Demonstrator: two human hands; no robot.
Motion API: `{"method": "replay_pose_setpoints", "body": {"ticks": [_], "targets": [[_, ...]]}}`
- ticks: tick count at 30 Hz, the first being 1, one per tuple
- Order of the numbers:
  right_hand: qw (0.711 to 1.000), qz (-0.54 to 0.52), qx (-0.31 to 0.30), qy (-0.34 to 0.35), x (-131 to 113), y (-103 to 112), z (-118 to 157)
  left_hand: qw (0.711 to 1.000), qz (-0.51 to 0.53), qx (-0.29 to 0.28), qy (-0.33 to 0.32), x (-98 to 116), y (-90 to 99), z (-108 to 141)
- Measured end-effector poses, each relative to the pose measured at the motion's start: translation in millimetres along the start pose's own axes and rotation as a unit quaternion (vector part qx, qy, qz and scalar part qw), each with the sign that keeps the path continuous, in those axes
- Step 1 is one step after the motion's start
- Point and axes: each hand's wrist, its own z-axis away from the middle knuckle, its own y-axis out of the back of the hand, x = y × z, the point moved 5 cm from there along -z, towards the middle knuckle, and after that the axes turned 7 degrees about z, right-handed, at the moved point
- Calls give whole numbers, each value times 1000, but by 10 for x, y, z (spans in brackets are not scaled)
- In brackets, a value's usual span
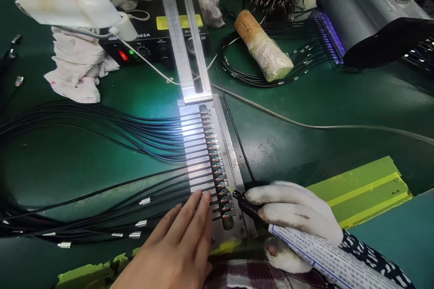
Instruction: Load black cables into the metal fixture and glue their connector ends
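Note:
My bare left hand (183, 239) lies flat over the lower left of a metal fixture (232, 158), its fingers stretched out on the black cables (162, 185). A column of small connectors (213, 149) with thin coloured wires sits along the fixture's dark slot. My gloved right hand (298, 216) is closed around a black pen-like tool (249, 207), whose tip points at the lower connectors. A white printed tube (315, 253) lies against the right hand, under its fingers; whether it is gripped too is unclear.
A slotted metal plate (181, 45) leans from the fixture onto a black control box (152, 47). Around it are a white lamp (71, 9), a cloth (79, 63), a wrapped wooden handle (264, 47) and a grey device with violet light (366, 18). A thin hose (288, 119) crosses the green table.

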Motion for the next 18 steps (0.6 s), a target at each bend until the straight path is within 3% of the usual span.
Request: {"method": "replay_pose_setpoints", "body": {"ticks": [12, 18], "targets": [[999, -47, -6, -25, 21, -76, 55, 999, 6, 40, 1, 0, -35, 22], [998, -63, 10, -28, 37, -76, 74, 1000, 15, 24, 10, -6, -11, 39]]}}
